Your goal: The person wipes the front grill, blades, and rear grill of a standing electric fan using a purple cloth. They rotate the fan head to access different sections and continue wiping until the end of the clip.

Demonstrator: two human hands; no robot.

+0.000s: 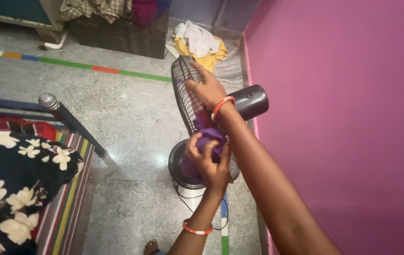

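Against the round grey wire-grille fan [186, 97], the left hand [210, 163] clenches a crumpled purple cloth [210, 137] low down; the right hand [206, 87] grips the grille's rim above it.

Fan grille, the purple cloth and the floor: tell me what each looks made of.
Fan grille: thin metal wire, going by its fine dark radial ribs. Purple cloth: soft woven fabric, bunched in the left hand; the right hand holds the grille. Floor: polished speckled stone, probably terrazzo or granite, slightly glossy.
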